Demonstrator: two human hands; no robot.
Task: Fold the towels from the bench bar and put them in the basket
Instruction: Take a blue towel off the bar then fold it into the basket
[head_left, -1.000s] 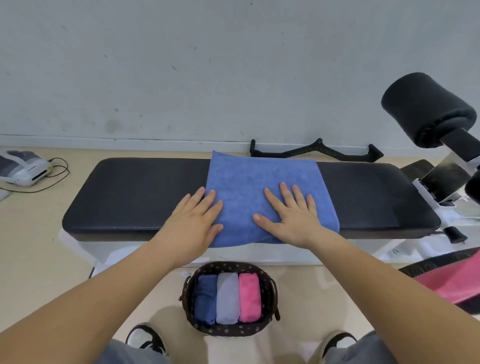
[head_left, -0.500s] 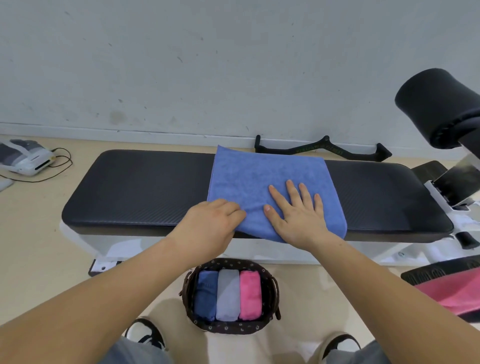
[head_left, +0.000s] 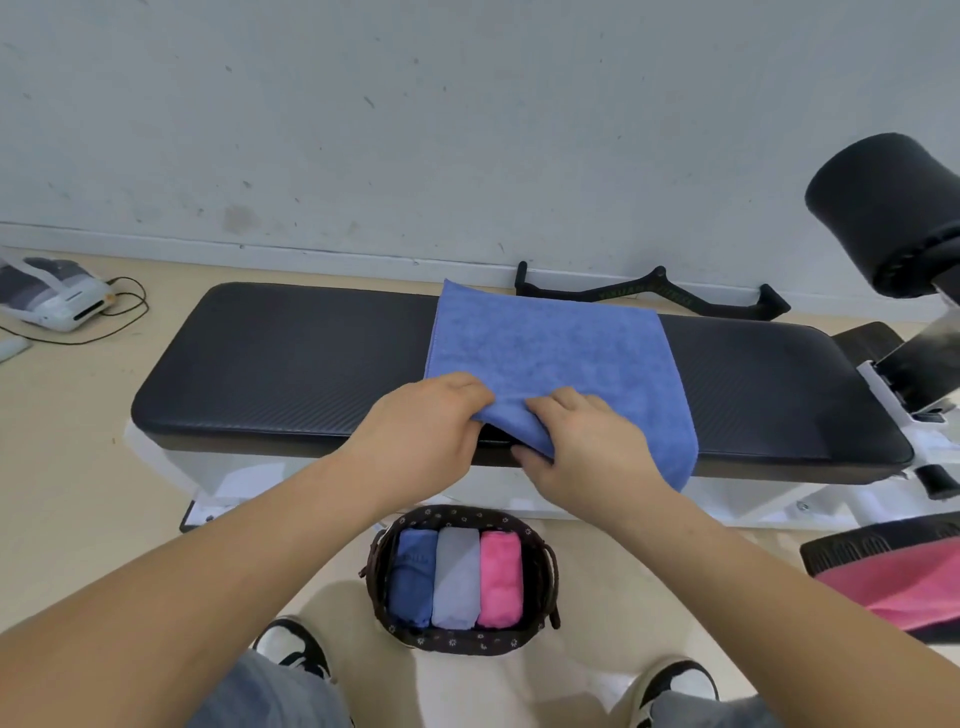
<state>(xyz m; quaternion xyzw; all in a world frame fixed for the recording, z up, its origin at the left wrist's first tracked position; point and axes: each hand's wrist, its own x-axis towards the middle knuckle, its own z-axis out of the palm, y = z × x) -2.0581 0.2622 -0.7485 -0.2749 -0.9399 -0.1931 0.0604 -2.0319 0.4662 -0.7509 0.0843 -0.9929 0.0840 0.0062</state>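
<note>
A blue towel (head_left: 556, 348) lies across the black padded bench (head_left: 291, 358), its right part hanging over the near edge. My left hand (head_left: 421, 431) grips the towel's near left corner, lifted off the pad. My right hand (head_left: 582, 447) holds the same near edge just beside it, fingers curled over the cloth. On the floor below stands a dark patterned basket (head_left: 460, 642) holding three rolled towels: dark blue, grey and pink. A pink towel (head_left: 904, 587) shows at the right edge.
A black foam roller pad (head_left: 883, 208) juts in at upper right on the bench's white frame. A black handle bar (head_left: 649, 296) lies against the wall behind the bench. A white device with a cable (head_left: 57, 296) sits on the floor at left. My shoes flank the basket.
Both hands went from lying flat on the towel to curling on its near left edge. The left corner is now lifted from the bench and pulled rightward.
</note>
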